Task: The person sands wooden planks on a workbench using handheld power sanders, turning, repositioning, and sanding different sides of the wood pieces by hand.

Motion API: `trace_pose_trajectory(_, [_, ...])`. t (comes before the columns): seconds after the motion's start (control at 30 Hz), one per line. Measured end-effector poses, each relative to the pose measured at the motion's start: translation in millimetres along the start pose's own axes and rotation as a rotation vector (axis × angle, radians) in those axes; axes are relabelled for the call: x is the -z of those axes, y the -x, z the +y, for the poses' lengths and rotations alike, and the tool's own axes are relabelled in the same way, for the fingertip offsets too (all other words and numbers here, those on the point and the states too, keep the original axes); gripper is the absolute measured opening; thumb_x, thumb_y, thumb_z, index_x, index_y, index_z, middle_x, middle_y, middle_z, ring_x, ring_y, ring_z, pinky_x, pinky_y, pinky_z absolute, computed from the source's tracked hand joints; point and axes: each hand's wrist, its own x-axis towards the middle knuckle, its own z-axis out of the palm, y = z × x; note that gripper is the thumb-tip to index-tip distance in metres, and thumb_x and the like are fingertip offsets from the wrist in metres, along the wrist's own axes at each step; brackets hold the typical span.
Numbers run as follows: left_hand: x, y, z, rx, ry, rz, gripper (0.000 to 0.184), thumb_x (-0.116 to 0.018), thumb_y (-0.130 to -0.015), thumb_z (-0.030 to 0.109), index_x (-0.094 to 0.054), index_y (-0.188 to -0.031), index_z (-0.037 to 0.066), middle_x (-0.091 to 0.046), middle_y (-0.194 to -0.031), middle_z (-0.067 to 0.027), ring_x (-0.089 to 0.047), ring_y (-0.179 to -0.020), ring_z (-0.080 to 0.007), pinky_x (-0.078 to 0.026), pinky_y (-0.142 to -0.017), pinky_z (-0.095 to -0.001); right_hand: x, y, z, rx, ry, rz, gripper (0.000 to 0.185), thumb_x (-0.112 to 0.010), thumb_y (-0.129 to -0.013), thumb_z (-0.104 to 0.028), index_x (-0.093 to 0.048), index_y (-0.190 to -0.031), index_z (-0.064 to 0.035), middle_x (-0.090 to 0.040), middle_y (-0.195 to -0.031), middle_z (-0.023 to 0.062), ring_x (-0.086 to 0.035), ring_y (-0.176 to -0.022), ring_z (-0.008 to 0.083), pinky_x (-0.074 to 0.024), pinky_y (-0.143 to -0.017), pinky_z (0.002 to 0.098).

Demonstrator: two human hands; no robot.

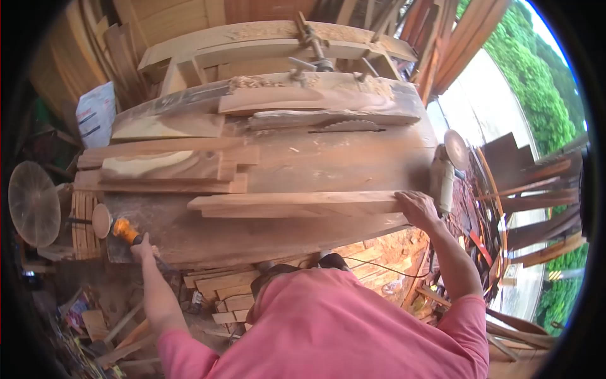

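At the left end of the bench, my left hand [145, 247] is closed around an orange angle grinder [126, 230]. A round sanding disc [101, 221] is on the grinder's far end, apart from any board. My right hand [418, 208] grips the right end of a long wooden board [297, 204], its fingers over the top edge. The board lies lengthwise near the front of the workbench [297, 167]. Just beyond my right hand, a second grinder [443, 183] with a round disc [456, 150] rests at the bench's right edge.
A circular saw blade [347, 126] protrudes through the bench top behind the board. Stacked planks [158, 165] lie at left, and a clamp [310, 41] stands at the back. A large round guard [35, 203] is at far left. Wood scraps [233, 294] and a cable [385, 268] lie below.
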Motion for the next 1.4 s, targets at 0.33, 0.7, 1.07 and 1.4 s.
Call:
trace_pose_trajectory(0.33, [1.1, 212.6, 77.0, -0.579, 0.368, -0.095, 0.065, -0.050, -0.105, 0.052, -0.056, -0.138, -0.005, -0.049, -0.148, -0.0284, -0.048, -0.138, -0.0428, -0.037, -0.115, -0.0477, -85.6, 4.5, 68.9, 0.069, 0.114, 0.045, 0.078, -0.079, -0.081, -0.021, -0.046, -0.151, -0.0221, -0.045, -0.154, 0.0128, -0.043, -0.143, 0.0350, -0.0399, -0.114, 0.0485])
trace_pose_trajectory(0.7, [-8.9, 289.0, 102.0, -0.566, 0.432, -0.357, 0.046, -0.071, -0.097, 0.035, -0.066, -0.117, -0.006, -0.072, -0.109, -0.0204, -0.068, -0.103, -0.0328, -0.051, -0.092, -0.0418, -45.3, -32.9, 72.4, -0.235, -0.152, -0.359, 0.119, -0.096, -0.060, -0.041, -0.032, -0.158, -0.0216, -0.040, -0.152, 0.0188, -0.038, -0.144, 0.0388, -0.0389, -0.113, 0.0560])
trace_pose_trajectory(1.07, [-38.9, 305.6, 82.6, -0.668, 0.256, -0.218, 0.066, -0.071, -0.095, 0.043, -0.056, -0.135, -0.007, -0.055, -0.138, -0.0281, -0.054, -0.125, -0.0437, -0.042, -0.107, -0.0470, -67.9, -25.6, 98.5, -0.223, -0.135, -0.224, 0.128, -0.098, -0.054, -0.044, -0.030, -0.160, -0.0201, -0.032, -0.158, 0.0217, -0.032, -0.147, 0.0406, -0.0310, -0.117, 0.0604])
trace_pose_trajectory(1.4, [-30.3, 310.5, 91.5, -0.604, 0.287, -0.424, 0.078, -0.059, -0.102, 0.048, -0.035, -0.152, -0.008, -0.046, -0.150, -0.0330, -0.044, -0.140, -0.0446, -0.038, -0.113, -0.0465, -73.2, -4.2, 95.9, -0.335, -0.198, -0.123, 0.121, -0.089, -0.069, -0.051, -0.023, -0.164, -0.0173, -0.020, -0.166, 0.0259, -0.021, -0.153, 0.0442, -0.0284, -0.120, 0.0608])
